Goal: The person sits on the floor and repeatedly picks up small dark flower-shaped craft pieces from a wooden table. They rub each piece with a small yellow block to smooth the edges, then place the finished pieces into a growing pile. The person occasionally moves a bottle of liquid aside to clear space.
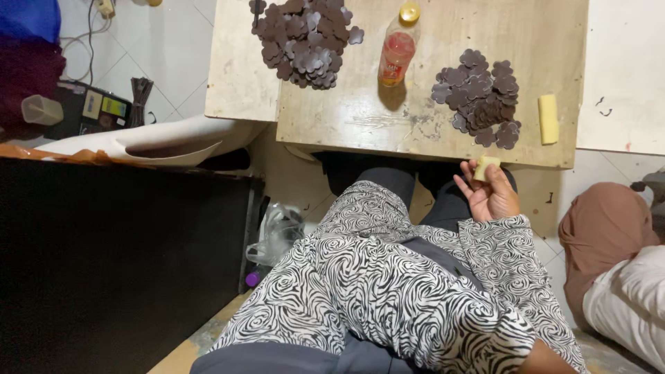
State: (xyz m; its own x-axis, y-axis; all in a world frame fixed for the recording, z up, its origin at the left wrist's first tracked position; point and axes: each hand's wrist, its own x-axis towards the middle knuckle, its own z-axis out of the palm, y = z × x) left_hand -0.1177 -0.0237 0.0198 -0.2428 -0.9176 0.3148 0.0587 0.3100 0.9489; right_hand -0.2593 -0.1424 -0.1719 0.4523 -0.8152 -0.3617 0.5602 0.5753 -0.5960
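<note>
Your right hand (493, 194), right of frame centre, palm up, fingertips pinching small pale yellow block (485, 167). Block sits just below near edge of wooden table (360, 118). Nearest pile of dark flower-shaped cutouts (479, 97) lies straight up-frame from block; yellow bar (548, 118) stands upright beside it. Left hand out of view, so right hand nearer.

Left hand out of sight.
</note>
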